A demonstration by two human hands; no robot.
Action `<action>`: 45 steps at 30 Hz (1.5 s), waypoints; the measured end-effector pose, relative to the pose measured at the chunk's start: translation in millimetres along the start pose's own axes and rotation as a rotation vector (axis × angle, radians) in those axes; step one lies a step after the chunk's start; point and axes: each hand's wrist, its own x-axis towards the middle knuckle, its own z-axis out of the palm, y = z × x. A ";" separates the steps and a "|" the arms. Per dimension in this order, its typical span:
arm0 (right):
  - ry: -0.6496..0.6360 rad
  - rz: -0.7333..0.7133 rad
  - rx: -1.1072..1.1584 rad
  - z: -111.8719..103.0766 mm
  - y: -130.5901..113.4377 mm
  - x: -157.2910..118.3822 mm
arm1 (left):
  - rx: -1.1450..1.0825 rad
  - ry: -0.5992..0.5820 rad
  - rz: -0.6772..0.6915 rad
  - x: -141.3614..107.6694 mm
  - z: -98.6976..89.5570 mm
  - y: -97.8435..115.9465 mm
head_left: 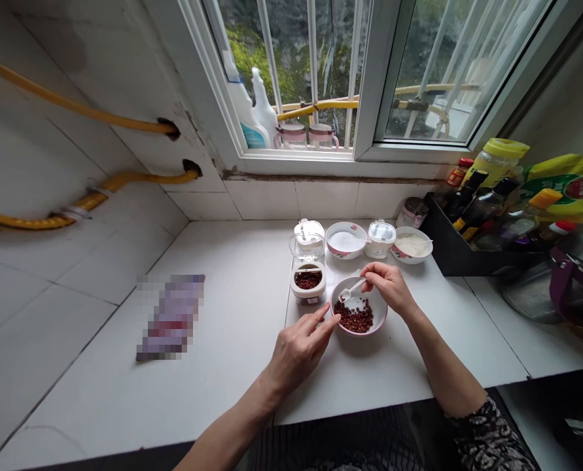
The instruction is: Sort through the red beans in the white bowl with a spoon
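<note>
A small white bowl [380, 310] with a pink rim sits on the white counter and holds reddish-brown peppercorns [354, 317]. My right hand [388, 284] pinches a small white spoon [351, 290] over the bowl's far side. My left hand [300, 347] rests at the bowl's left edge, its fingertips touching the rim. Just left of the bowl stands an open clear spice jar [307, 280] with the same peppercorns inside and its lid tipped up.
Behind stand a bowl of white powder [345, 240], a lidded jar [380, 239] and another bowl [412, 245]. A black bin of sauce bottles [472, 219] and a pot [578, 275] crowd the right. A blurred packet [171, 316] lies left. Yellow pipes [75, 206] run along the wall.
</note>
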 end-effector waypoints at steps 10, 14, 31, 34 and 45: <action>0.078 -0.149 0.150 19.6 -12.8 0.8 | 0.012 -0.001 0.000 0.0 1.5 0.0; 0.078 -0.437 -0.190 42.4 -18.9 -7.0 | 0.023 0.003 0.003 1.2 0.4 0.5; -0.001 -0.375 -0.685 -4.3 -2.8 -4.8 | -0.009 -0.012 -0.005 0.5 -1.5 0.4; -0.069 -0.376 -0.683 6.5 1.2 -5.5 | -0.012 -0.025 -0.012 0.3 -2.1 0.3; -0.044 -0.273 -0.509 3.4 -1.8 -5.0 | -0.006 -0.026 -0.009 1.2 -1.9 0.5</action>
